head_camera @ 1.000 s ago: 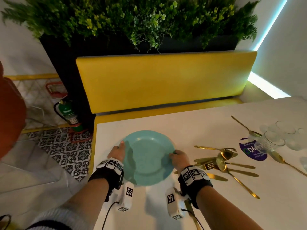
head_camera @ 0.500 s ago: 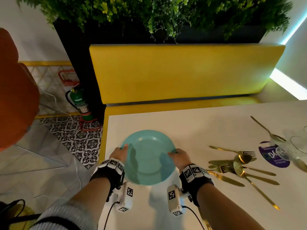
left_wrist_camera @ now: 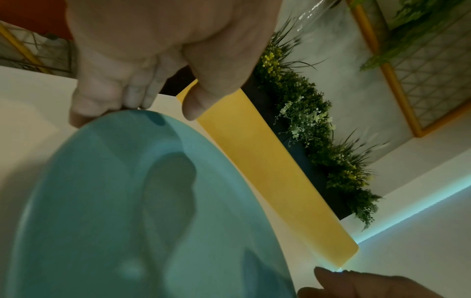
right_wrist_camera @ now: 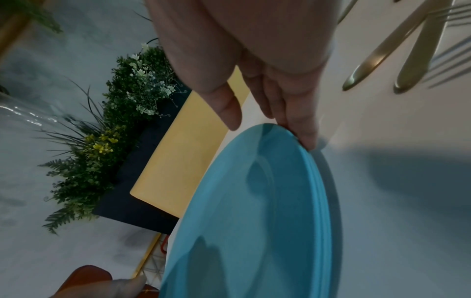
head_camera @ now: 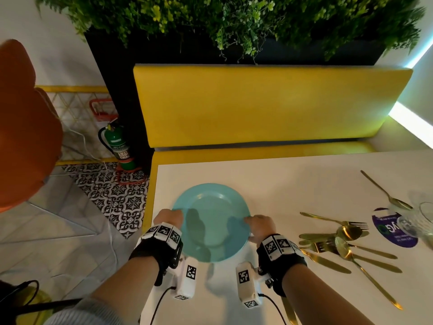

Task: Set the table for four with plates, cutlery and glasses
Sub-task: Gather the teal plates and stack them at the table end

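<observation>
A teal plate is over the near left corner of the white table. In the right wrist view its rim shows layered edges, like a stack. My left hand holds the left rim with its fingers curled at the edge and the thumb just above it. My right hand holds the right rim the same way, fingers at the edge and thumb raised. Gold cutlery lies heaped to the right. A clear glass stands at the right edge.
A lone gold spoon and a purple sticker lie near the glass. A yellow bench runs behind the table under a planter. Left of the table are tiled floor, a green fire extinguisher and an orange chair.
Both hands keep their hold on the plate's two sides. The head view has swung left and the plate now sits a little nearer the table's left edge.
</observation>
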The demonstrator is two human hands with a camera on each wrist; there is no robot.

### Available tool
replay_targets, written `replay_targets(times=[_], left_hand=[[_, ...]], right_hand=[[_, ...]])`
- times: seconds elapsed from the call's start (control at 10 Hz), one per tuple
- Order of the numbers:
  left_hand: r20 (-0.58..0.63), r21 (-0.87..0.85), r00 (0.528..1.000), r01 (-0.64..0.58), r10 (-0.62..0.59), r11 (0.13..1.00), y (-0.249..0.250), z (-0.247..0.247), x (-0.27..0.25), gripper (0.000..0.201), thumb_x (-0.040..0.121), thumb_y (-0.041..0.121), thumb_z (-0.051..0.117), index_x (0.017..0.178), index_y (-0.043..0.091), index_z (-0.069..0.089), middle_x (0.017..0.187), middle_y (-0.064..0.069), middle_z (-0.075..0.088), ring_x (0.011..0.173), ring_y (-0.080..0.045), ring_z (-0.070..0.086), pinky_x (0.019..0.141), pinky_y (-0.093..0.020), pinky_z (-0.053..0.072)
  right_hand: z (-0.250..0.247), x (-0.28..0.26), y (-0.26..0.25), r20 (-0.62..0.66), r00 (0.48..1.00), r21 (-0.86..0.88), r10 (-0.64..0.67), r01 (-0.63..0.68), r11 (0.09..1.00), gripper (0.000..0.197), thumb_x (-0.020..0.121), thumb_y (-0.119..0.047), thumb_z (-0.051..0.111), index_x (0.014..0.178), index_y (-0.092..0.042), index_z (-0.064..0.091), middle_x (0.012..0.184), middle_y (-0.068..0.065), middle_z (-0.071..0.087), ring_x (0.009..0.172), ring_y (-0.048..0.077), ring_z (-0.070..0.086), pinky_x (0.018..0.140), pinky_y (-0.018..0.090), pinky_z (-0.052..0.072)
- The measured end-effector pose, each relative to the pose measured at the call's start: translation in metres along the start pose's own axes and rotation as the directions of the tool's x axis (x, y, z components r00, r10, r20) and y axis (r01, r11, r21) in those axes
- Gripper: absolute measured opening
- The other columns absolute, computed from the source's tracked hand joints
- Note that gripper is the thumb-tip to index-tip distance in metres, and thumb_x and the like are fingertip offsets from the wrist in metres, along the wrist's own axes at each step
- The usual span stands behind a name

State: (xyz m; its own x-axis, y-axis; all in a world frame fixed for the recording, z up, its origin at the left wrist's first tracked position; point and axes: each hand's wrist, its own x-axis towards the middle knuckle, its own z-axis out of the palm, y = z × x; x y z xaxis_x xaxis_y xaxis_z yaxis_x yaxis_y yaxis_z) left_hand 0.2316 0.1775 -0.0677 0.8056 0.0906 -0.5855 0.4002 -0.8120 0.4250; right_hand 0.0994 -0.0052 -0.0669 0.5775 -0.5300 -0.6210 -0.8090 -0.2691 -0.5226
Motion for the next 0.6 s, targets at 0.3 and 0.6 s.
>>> replay_targets(times=[0.3, 0.6], left_hand=[[0.013, -0.274, 1.0, 0.02, -0.017, 0.961, 0.008, -0.012, 0.012, 0.05, 0.085, 0.01, 0.054, 0.131, -0.008, 0.044, 0.129, -0.024, 0.056, 0.117, -0.037, 0.056, 0.098, -0.037, 0.047], [-0.004, -0.35, 1.0, 0.028, -0.031, 0.936, 0.019, -0.012, 0.025, 0.055, 0.088, 0.009, 0.053, 0.138, -0.006, 0.034, 0.138, -0.023, 0.046, 0.127, -0.039, 0.046, 0.107, -0.039, 0.036]], right_hand=[[0.017, 0.059, -0.007, -0.065, 0.996, 0.602, 0.059, -0.008, 0.798, 0.081, 0.066, -0.025, 0.072, 0.138, -0.006, 0.041, 0.133, 0.017, 0.052, 0.121, 0.035, 0.053, 0.103, 0.047, 0.044], [0.006, 0.067, -0.036, -0.098, 0.993, 0.623, 0.068, 0.008, 0.782, 0.08, 0.079, -0.017, 0.069, 0.146, -0.002, 0.027, 0.143, 0.019, 0.042, 0.126, 0.036, 0.047, 0.107, 0.047, 0.039]])
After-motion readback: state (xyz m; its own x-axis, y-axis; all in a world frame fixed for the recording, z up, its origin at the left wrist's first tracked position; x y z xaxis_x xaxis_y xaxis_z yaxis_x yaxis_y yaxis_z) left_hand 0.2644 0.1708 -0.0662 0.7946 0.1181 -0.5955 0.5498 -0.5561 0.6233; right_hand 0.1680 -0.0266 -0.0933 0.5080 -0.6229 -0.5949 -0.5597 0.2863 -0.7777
